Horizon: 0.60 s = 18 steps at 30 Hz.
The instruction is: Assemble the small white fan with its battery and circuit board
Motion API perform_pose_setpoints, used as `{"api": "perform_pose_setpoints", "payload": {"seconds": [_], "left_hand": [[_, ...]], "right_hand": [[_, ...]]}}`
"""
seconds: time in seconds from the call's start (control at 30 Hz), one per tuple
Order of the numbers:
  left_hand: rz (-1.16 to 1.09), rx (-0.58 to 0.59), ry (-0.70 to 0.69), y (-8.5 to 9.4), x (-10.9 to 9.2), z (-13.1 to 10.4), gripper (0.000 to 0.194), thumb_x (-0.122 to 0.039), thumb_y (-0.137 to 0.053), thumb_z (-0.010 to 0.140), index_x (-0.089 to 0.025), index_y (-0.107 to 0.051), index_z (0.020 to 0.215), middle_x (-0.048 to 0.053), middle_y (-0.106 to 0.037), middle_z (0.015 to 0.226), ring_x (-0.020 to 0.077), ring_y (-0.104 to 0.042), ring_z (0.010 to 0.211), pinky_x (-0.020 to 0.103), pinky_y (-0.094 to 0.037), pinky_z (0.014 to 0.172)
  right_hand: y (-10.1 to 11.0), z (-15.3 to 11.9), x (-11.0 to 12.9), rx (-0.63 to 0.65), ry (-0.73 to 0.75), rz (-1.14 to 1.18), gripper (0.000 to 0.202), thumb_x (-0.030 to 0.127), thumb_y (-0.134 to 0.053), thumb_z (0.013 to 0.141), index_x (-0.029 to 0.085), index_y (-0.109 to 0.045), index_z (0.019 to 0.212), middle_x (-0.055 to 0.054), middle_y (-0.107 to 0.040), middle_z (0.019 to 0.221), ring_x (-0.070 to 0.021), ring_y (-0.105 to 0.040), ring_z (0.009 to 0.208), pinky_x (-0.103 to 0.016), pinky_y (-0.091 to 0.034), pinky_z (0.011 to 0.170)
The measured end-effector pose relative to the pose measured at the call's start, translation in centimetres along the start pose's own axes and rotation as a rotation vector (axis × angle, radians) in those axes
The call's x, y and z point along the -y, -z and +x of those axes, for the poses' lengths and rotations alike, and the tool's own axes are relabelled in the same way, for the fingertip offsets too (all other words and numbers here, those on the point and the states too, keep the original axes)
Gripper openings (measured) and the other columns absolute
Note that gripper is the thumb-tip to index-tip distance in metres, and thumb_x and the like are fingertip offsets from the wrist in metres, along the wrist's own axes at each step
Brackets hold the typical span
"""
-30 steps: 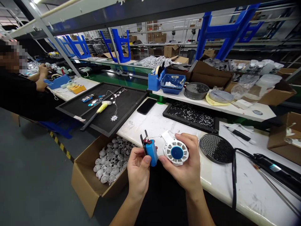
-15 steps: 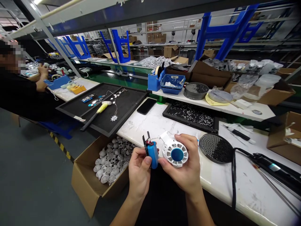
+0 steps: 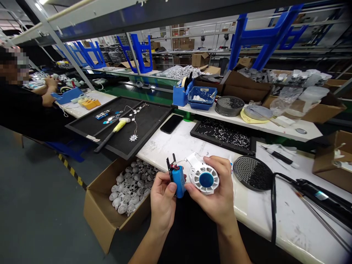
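My left hand (image 3: 164, 194) is closed on a blue cylindrical battery (image 3: 179, 182), which stands roughly upright beside a dark circuit board (image 3: 168, 169). Red and dark wires show at the battery's top. In my right hand (image 3: 218, 190) is a round white fan housing (image 3: 195, 173) with spoke-like vents and a shiny blue disc (image 3: 206, 179) at its centre. Thumb and fingers grip the housing's rim from the right. A thin wire seems to run between the board and the housing. Both parts are held close together, just above the bench's front edge.
An open carton (image 3: 101, 209) of white round housings stands below left. A black tray (image 3: 110, 128) carries a yellow-handled tool (image 3: 121, 125) and wired parts. On the bench (image 3: 154, 146) lie a phone (image 3: 171, 124), a round dish of black screws (image 3: 253, 173) and a black cable (image 3: 273, 209). A co-worker (image 3: 24, 99) sits left.
The white fan housing has shifted and tilted very slightly in my right hand. My left hand still grips the battery, almost unmoved.
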<state>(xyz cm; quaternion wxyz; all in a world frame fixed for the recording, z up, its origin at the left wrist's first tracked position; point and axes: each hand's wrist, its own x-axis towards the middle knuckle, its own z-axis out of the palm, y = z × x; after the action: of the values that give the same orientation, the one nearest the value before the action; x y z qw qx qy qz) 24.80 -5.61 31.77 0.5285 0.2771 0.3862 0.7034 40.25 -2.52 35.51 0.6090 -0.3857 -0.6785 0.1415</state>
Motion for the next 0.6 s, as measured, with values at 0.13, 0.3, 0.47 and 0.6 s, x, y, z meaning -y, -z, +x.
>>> {"api": "perform_pose_setpoints", "payload": {"seconds": [0.13,0.3,0.47,0.6], "left_hand": [[-0.006,0.009,-0.002,0.03,-0.03,-0.11,0.041,-0.044,-0.092,0.082,-0.020,-0.061,0.093,0.004,-0.069,0.091,0.0149,-0.065,0.079,0.024,-0.053,0.071],[-0.014,0.022,-0.008,0.14,0.16,0.09,0.039,-0.043,-0.091,0.083,-0.020,-0.062,0.095,0.004,-0.069,0.091,0.0149,-0.065,0.080,0.024,-0.054,0.072],[-0.013,0.019,-0.012,-0.05,0.00,0.14,0.040,-0.043,-0.092,0.083,-0.020,-0.060,0.093,0.004,-0.069,0.091,0.0149,-0.065,0.080,0.024,-0.054,0.072],[-0.010,0.022,-0.014,-0.31,-0.29,0.06,0.042,-0.043,-0.092,0.082,-0.020,-0.058,0.090,0.002,-0.067,0.086,0.0145,-0.063,0.078,0.024,-0.053,0.070]], "right_hand": [[-0.02,0.00,-0.02,0.004,-0.008,0.000,0.064,0.035,-0.089,0.086,0.026,-0.059,0.141,-0.008,-0.055,0.128,-0.0260,-0.057,0.122,-0.041,-0.056,0.100],[-0.09,0.05,0.03,0.018,-0.026,0.012,0.063,0.034,-0.088,0.087,0.027,-0.058,0.142,-0.008,-0.054,0.129,-0.0254,-0.056,0.124,-0.040,-0.055,0.102],[-0.20,-0.03,-0.15,0.027,-0.048,0.038,0.066,0.035,-0.089,0.085,0.027,-0.057,0.142,-0.007,-0.054,0.131,-0.0253,-0.056,0.126,-0.039,-0.054,0.105],[-0.30,-0.17,-0.14,0.013,-0.104,0.056,0.074,0.034,-0.091,0.083,0.026,-0.053,0.146,-0.007,-0.054,0.132,-0.0249,-0.056,0.124,-0.041,-0.052,0.109]]}}
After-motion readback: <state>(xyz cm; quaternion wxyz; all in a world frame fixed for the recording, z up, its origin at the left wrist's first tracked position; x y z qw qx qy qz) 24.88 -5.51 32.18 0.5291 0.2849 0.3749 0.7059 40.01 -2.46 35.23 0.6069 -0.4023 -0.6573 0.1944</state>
